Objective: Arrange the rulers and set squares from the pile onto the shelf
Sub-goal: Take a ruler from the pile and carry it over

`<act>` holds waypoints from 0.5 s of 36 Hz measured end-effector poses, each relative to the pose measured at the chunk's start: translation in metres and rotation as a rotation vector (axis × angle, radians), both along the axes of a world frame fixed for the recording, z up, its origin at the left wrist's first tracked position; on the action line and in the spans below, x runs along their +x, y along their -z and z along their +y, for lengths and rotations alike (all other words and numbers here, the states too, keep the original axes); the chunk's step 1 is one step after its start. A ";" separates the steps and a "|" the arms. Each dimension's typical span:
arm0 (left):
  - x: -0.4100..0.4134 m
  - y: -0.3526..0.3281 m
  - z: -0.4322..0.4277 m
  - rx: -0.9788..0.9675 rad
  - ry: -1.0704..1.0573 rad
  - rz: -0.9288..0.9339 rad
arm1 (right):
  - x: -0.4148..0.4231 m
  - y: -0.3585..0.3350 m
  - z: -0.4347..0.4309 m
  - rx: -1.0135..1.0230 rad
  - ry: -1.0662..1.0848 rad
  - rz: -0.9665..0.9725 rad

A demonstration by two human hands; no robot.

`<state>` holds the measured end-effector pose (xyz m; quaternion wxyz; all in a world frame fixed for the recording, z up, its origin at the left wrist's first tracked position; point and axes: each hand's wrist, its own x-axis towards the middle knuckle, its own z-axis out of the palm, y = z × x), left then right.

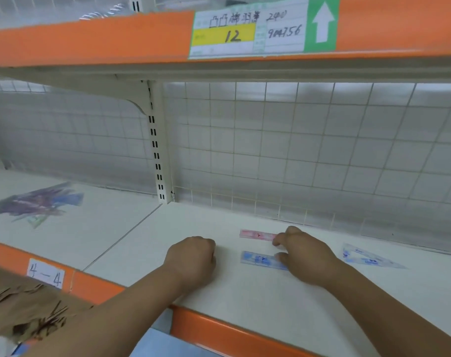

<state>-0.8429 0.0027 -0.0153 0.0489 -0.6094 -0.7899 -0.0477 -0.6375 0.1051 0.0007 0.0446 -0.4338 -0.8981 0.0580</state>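
The right hand [304, 256] sets the pink ruler [255, 234], fingers [277, 240] curled on its end; the left hand [193, 256] is fisted, empty. Next likely needs reaching to the pile [36, 202].

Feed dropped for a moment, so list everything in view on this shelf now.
pile of rulers and set squares: one, purple and blue, shelf's far left
pink ruler: one, pink, nearer the mesh
blue ruler: one, blue, in front of pink ruler
set square: one, clear with blue print, right of rulers
shelf: one, white, orange front edge
mesh: one, white, behind the shelf
tag: one, white, marked 4-4, orange edge
label: one, white, yellow, green, upper shelf edge
left hand: one, fist on shelf, left of rulers
right hand: one, fingers curled at the rulers' right ends
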 end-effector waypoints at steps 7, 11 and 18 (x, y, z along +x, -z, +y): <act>-0.038 -0.010 -0.032 0.011 -0.079 0.010 | -0.067 -0.007 -0.027 0.018 -0.142 0.029; -0.071 -0.016 -0.062 0.022 -0.130 0.017 | -0.117 -0.009 -0.048 0.036 -0.228 0.017; -0.162 -0.032 -0.136 0.029 -0.210 0.024 | -0.225 -0.013 -0.101 0.060 -0.348 0.022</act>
